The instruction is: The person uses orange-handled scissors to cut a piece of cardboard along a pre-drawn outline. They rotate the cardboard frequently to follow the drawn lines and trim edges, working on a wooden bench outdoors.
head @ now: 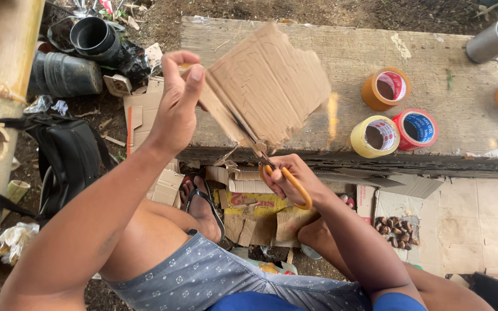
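My left hand (177, 103) pinches the left edge of a brown cardboard piece (269, 80) and holds it up above the wooden bench. My right hand (289, 178) grips orange-handled scissors (280, 173), whose blades bite into the lower edge of the cardboard. The cardboard is blurred on its right side. A narrow strip of it hangs down beside the blades.
A wooden bench (347, 52) carries several tape rolls: orange (385, 88), yellow (374, 136), red (415, 129). A metal mug (495, 39) stands at the far right. Cardboard scraps (249, 213) lie at my feet. A black bag (67, 158), black pots (90, 40) and bamboo (1, 86) are at left.
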